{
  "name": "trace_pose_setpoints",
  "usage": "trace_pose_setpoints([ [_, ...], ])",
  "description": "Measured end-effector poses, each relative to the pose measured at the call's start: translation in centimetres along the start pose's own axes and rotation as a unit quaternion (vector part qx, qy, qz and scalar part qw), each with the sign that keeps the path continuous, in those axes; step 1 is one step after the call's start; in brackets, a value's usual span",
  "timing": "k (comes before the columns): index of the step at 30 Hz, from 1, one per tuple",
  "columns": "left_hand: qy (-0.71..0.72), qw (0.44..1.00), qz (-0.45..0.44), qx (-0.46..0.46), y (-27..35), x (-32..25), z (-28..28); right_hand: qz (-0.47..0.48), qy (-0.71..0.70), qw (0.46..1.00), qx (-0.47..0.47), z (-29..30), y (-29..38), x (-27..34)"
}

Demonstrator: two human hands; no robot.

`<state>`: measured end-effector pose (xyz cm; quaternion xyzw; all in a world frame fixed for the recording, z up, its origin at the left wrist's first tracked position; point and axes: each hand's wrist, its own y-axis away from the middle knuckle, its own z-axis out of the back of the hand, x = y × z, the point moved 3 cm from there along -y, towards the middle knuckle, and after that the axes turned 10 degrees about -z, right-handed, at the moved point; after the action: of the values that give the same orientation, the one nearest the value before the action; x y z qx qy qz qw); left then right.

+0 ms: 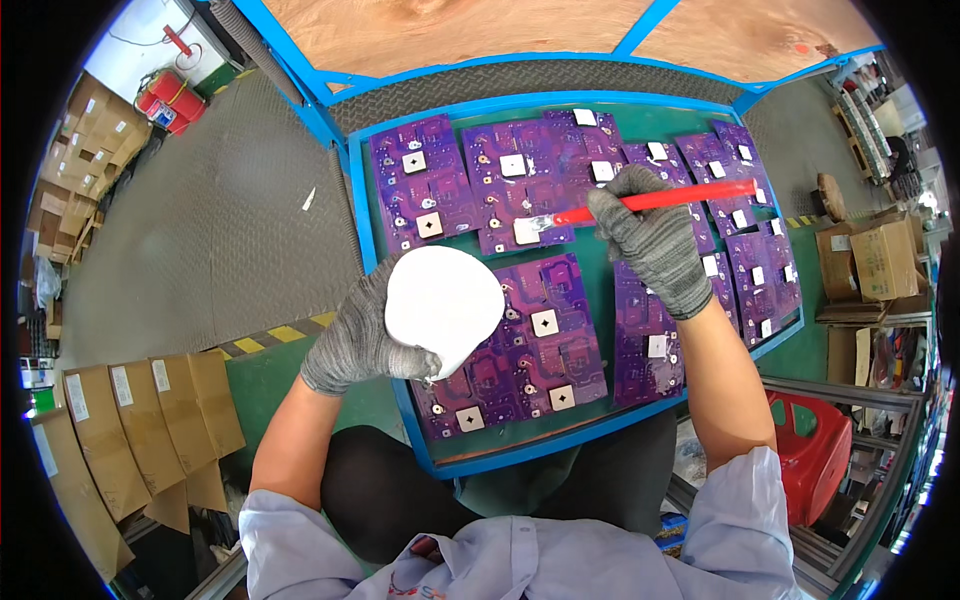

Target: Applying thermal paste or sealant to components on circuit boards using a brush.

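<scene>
In a grey knit glove, my left hand [360, 330] grips a white cup-like container [444, 304] over the near-left part of the table; its contents look white. My right hand [652, 240], gloved the same way, holds a red-handled brush [675, 196] pointing left. The brush's bristles [538, 223] touch a white square part [526, 232] on a purple circuit board [517, 196]. More purple boards lie about, such as the left one [442, 187] and the near one [559, 285]. Several white squares on them show a dark star-shaped mark; others look plain white.
The boards lie on a green tabletop with a blue metal frame [361, 202]. Beyond it stands a plywood panel [465, 34]. Cardboard boxes [127, 427] stand at lower left, a red plastic stool [817, 457] at right, more cartons [885, 259] behind it. Fire extinguishers [171, 101] stand at far left.
</scene>
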<state>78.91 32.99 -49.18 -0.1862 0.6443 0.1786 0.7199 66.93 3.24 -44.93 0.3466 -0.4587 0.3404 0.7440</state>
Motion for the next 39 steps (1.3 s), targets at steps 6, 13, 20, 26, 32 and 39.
trace_pose_setpoints([
  [6, -0.040, 0.999, 0.002, -0.005, 0.4, 0.2, 0.1, 0.042, 0.015, 0.999, 0.000, 0.2, -0.4, 0.9],
  [13, -0.067, 0.998, -0.011, -0.005, 0.5, 0.5, 0.2, 0.060, -0.014, 0.998, -0.021, -0.1, -1.2, -0.3],
  [20, -0.050, 0.999, -0.001, -0.010, 0.6, -0.2, 0.3, 0.020, 0.027, 0.999, -0.020, 0.6, -0.7, 0.2],
  [26, -0.043, 0.999, -0.003, -0.018, 0.8, 0.6, 0.6, 0.091, 0.104, 0.990, -0.022, -0.4, -1.1, -0.1],
  [32, -0.032, 0.999, 0.004, -0.021, 0.6, 0.6, 0.4, 0.068, 0.126, 0.989, -0.032, -1.4, -1.7, 0.6],
  [39, -0.122, 0.992, -0.019, -0.004, 1.4, 1.1, 1.6, 0.093, 0.110, 0.989, -0.021, -1.4, -1.0, 1.5],
])
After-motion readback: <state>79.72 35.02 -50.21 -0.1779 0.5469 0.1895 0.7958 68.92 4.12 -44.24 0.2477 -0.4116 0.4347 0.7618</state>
